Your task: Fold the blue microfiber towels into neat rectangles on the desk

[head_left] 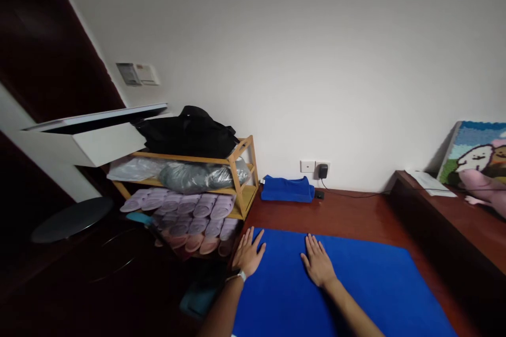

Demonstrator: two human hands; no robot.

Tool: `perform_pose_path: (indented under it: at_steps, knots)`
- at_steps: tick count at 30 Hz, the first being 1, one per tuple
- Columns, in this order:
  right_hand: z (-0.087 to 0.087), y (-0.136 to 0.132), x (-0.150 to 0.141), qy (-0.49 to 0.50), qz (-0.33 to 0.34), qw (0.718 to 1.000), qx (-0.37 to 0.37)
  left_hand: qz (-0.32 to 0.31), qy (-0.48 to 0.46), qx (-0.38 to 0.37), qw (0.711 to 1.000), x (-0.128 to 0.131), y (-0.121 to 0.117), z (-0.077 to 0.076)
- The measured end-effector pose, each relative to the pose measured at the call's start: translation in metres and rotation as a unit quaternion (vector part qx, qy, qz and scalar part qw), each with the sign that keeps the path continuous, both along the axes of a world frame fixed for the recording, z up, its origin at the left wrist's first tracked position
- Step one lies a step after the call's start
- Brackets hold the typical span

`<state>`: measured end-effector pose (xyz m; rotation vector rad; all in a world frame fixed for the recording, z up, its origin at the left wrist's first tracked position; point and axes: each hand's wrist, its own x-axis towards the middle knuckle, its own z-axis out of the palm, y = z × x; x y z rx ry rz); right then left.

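Note:
A bright blue cloth (284, 295) lies spread over the reddish-brown wooden surface. My left hand (248, 254) rests flat at its far left corner, fingers spread, with a watch on the wrist. Farther right along the far edge, my right hand (318, 263) lies palm down on the same cloth, fingers stretched out. Neither hand grips anything. Beyond the far edge sits a second blue cloth (288, 189), folded or bunched up against the wall. The near part of the spread cloth runs out of view.
Left of the surface stands a wooden rack (241, 174) with lilac slippers (187, 205), plastic-wrapped items and a black bag (190, 134). A round stool (73, 219) is farther left. A plugged-in charger (323, 170) trails a cable. On the right, a raised ledge holds a pink plush toy (484, 189).

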<state>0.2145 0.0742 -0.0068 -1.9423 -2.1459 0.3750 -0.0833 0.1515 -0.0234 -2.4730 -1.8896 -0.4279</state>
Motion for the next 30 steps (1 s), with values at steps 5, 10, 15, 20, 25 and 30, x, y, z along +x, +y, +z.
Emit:
perform_pose_path:
  at_steps: [5, 10, 15, 20, 25, 30]
  knots:
    - [-0.033, -0.021, 0.118, -0.040, -0.096, 0.994, 0.016, -0.004, 0.001, 0.009, 1.000, 0.000, 0.002, -0.002]
    - [-0.066, -0.064, 0.279, -0.095, -0.251, 0.963, -0.018, -0.004, 0.006, 0.012, 1.000, -0.001, 0.004, -0.005]
    - [-0.070, -0.083, 0.345, -0.071, -0.294, 0.953, -0.016, -0.002, 0.010, 0.003, 1.000, 0.000, 0.005, -0.005]
    - [-0.058, -0.108, 0.324, -0.022, -0.286, 0.955, 0.077, 0.009, 0.023, -0.069, 0.997, 0.002, 0.009, 0.005]
    - [-0.055, -0.168, 0.259, 0.009, -0.250, 0.959, 0.134, 0.009, 0.023, -0.080, 0.996, 0.002, 0.009, 0.027]
    - [-0.026, -0.182, 0.136, 0.032, -0.165, 0.979, 0.114, -0.021, 0.011, -0.051, 0.998, -0.006, -0.046, 0.024]
